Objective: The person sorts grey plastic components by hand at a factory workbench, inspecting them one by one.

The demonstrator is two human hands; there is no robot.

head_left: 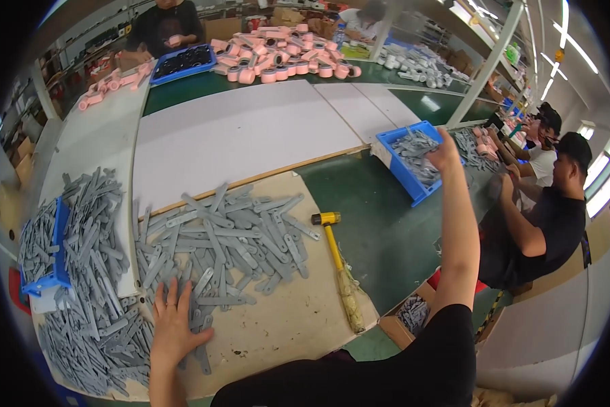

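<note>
Grey plastic strips (217, 234) heaped across wooden board (298, 319), w/ left hand (172, 325) flat on pile, fingers spread, gripping nothing. Right hand (445, 150) reaches into blue bin (413, 173) of same strips; grip can't tell. Yellow-headed mallet (337, 268) lies btwn.

Green workbench (379, 224); ceiling strip lights (576, 47)

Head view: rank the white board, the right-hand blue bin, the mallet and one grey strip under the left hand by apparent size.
1. White board, largest by far.
2. Blue bin by the right hand.
3. Mallet; it lies nearer the camera, so its place against the bin is unsure.
4. Grey strip by the left hand, smallest.
</note>
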